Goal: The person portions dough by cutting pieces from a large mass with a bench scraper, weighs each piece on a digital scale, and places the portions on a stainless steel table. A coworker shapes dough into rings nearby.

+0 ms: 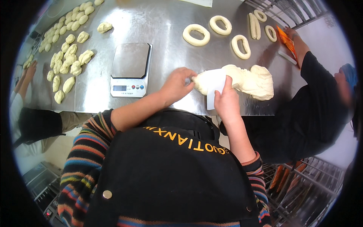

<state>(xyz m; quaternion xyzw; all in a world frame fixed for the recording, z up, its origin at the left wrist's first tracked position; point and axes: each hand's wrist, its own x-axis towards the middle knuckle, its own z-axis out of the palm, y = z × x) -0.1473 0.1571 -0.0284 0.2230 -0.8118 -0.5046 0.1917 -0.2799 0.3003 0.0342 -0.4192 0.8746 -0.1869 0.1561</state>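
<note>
A large mass of pale dough (252, 81) lies on the steel table near its front edge. My right hand (227, 100) grips a white plastic dough scraper (216, 86), which rests against the dough's left part. At the dough's left end, my left hand (179, 85) touches it with thumb and fingertips; whether the fingers pinch it I cannot tell. A digital kitchen scale (131, 69) with a bare steel plate stands to the left of my left hand. Further left lie several rough dough pieces (70, 59), with one more dough piece (104, 27) above the scale.
Dough rings (196, 35) and dough strips (254, 26) lie at the back right. Many rounded dough balls (75, 17) fill the back left. A co-worker's hand (291, 33) is by an orange sheet (287, 42) at right; another person's hands (30, 71) are at far left. Metal racks (309, 181) stand lower right.
</note>
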